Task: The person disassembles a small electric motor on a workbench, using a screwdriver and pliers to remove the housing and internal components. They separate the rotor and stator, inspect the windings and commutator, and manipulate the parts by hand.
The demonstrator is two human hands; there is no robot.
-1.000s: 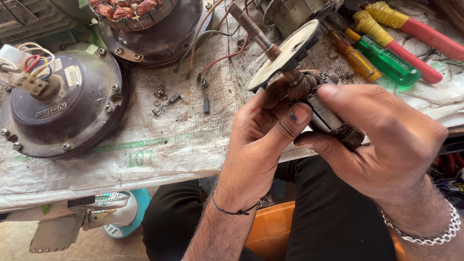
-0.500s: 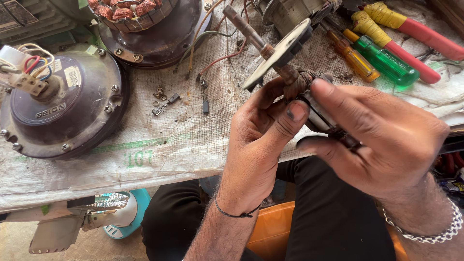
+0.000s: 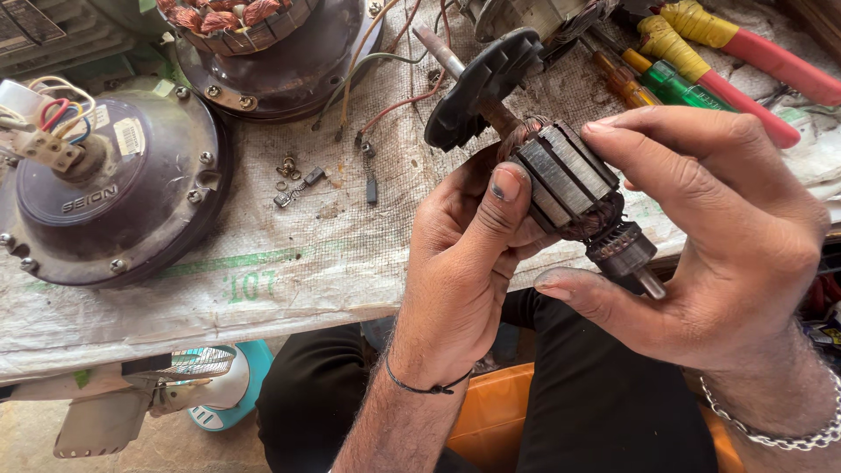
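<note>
Both hands hold a small motor armature (image 3: 569, 180) over the bench edge: a grey laminated core with copper windings, a black fan disc (image 3: 477, 83) on its far shaft end and a commutator (image 3: 620, 250) at the near end. My left hand (image 3: 464, 263) grips it from the left, thumb pressed on the core. My right hand (image 3: 710, 236) wraps it from the right, fingers over the top and thumb under the near shaft tip.
A dark round fan motor housing (image 3: 105, 188) with coloured wires lies at the left, a second one with copper coils (image 3: 263, 44) behind it. Small screws and clips (image 3: 298, 180) dot the white woven sheet (image 3: 263, 271). Screwdrivers and pliers (image 3: 701, 66) lie at the right.
The armature has been turned and lifted nearer to the camera, so its grey core and commutator now show between my fingers. My right fingers have opened out over it.
</note>
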